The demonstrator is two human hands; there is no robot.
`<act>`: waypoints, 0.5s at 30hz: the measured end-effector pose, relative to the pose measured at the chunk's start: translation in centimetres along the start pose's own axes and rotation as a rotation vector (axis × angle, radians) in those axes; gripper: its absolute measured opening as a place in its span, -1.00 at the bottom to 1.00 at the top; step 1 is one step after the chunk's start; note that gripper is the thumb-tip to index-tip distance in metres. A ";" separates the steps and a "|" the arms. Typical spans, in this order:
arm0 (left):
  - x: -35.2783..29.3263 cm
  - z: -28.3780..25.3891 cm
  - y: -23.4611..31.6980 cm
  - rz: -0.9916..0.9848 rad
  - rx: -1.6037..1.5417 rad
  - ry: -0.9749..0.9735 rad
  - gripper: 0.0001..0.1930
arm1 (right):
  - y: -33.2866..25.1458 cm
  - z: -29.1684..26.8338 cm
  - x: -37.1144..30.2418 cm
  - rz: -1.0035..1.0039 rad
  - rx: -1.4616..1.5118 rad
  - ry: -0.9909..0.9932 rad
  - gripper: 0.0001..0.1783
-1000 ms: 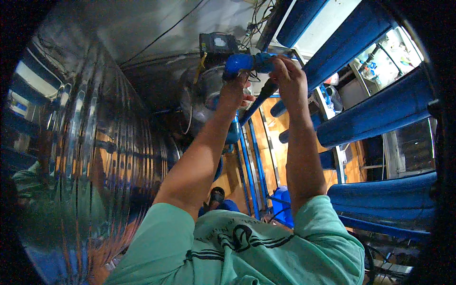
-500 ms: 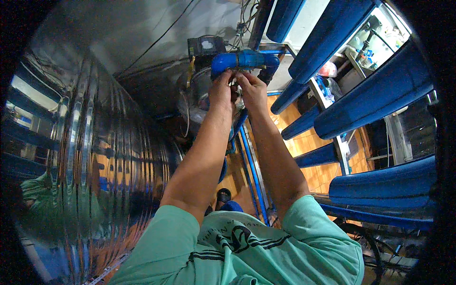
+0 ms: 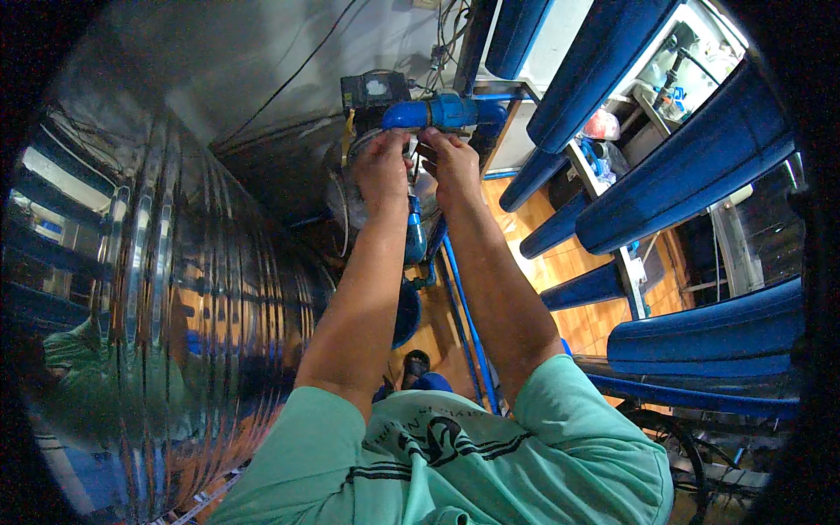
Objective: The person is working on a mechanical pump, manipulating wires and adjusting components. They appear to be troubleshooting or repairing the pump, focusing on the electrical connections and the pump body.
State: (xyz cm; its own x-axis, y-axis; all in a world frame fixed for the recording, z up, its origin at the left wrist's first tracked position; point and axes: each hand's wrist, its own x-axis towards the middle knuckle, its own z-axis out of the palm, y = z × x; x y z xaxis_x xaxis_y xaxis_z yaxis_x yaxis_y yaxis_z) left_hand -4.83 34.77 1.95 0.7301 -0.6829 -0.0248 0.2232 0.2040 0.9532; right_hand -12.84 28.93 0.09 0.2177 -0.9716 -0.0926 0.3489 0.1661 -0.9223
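A thick blue pipe (image 3: 407, 115) with a wider coupling (image 3: 451, 111) in it crosses ahead of me at arm's reach. Both my arms stretch out to its near side. My left hand (image 3: 382, 168) is at the left part of the pipe, its fingers bent and drawn together. Just below the coupling is my right hand (image 3: 455, 164), thumb and fingers curled in a pinch. A narrow gap separates the hands. What either pinches, if anything, is hidden or too small to name. A blue pipe fitting (image 3: 415, 232) shows below them, between my forearms.
A shiny ribbed metal tank (image 3: 184, 289) fills the left. Several large blue cylinders (image 3: 682, 175) slant along a metal frame (image 3: 626, 271) on the right. A dark box-shaped device (image 3: 374, 88) sits behind the pipe, near loose wires (image 3: 442, 52). Narrow blue pipes (image 3: 468, 315) run beside my feet.
My hands have moved apart, the left going left and slightly down. More of the coupling and the fitting below now shows. The view has shifted slightly.
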 end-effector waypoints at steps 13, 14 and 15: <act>1.0 -1.8 -5.3 0.179 0.407 -0.215 -0.68 | -4.7 -1.7 -3.3 -0.646 -1.007 0.158 -0.61; 1.0 -1.3 -5.8 0.087 0.262 -0.247 -0.70 | -5.1 -1.6 -3.5 -0.673 -1.109 0.146 -0.63; -0.4 0.0 -4.0 -0.046 0.105 -0.293 -0.73 | -5.7 -2.3 -3.7 -0.691 -1.220 0.154 -0.65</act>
State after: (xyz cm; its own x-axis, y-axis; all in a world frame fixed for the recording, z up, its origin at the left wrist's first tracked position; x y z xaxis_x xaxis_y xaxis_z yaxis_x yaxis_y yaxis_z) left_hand -6.04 34.24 -1.87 0.5000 -0.8660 0.0044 0.1731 0.1049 0.9793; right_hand -17.72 31.15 4.84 0.2011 -0.8176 0.5395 -0.6720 -0.5158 -0.5314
